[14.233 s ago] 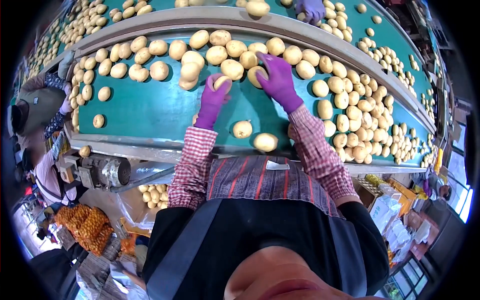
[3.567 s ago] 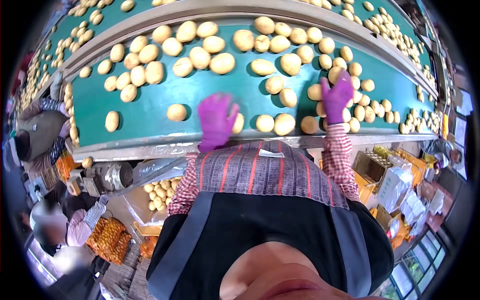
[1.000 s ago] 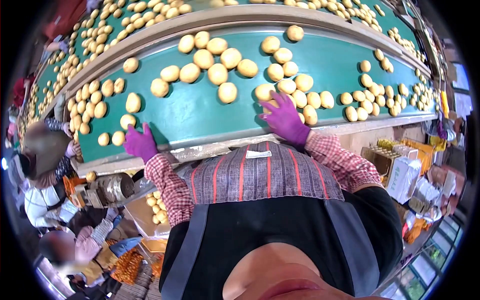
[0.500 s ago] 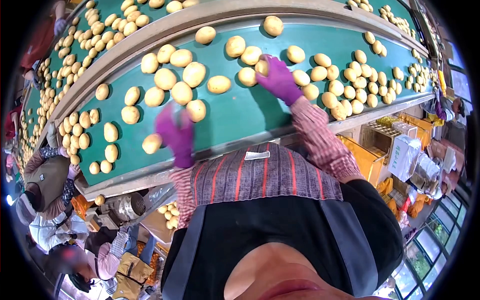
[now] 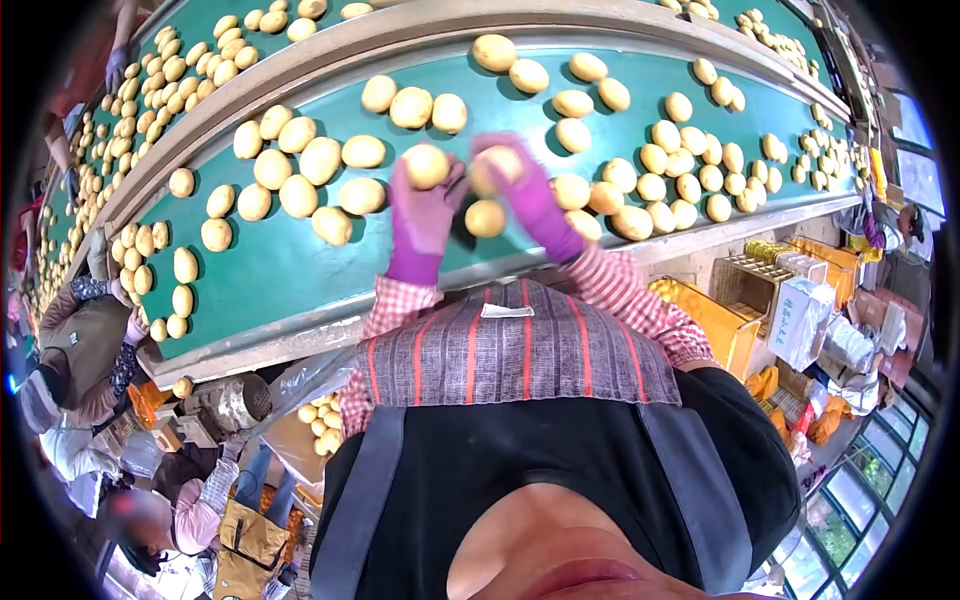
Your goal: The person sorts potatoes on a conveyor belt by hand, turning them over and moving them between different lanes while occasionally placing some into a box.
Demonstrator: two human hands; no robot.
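Observation:
Both of my hands wear purple gloves and are raised over the green belt [image 5: 420, 262]. My left hand [image 5: 425, 205], palm up, holds a potato [image 5: 427, 166] at its fingers. Close beside it on the right, my right hand [image 5: 528, 190] is blurred by motion, with its fingers around another potato [image 5: 493, 171]. Just below and between the hands, a loose potato [image 5: 485, 218] is on the belt. More potatoes lie to the left of my left hand, behind both hands, and to the right of my right hand.
A wooden rail [image 5: 400, 38] divides the belt from a farther one carrying potatoes. Co-workers stand at the left, one with hands at the belt's end. Crates [image 5: 745, 290], a white box [image 5: 800, 315] and an orange bin [image 5: 715, 325] stand at the right, beyond the near edge.
My left hand has moved right and up and now holds a potato. My right hand has come slightly left and lower, near my left. The potatoes on the belt have shifted left.

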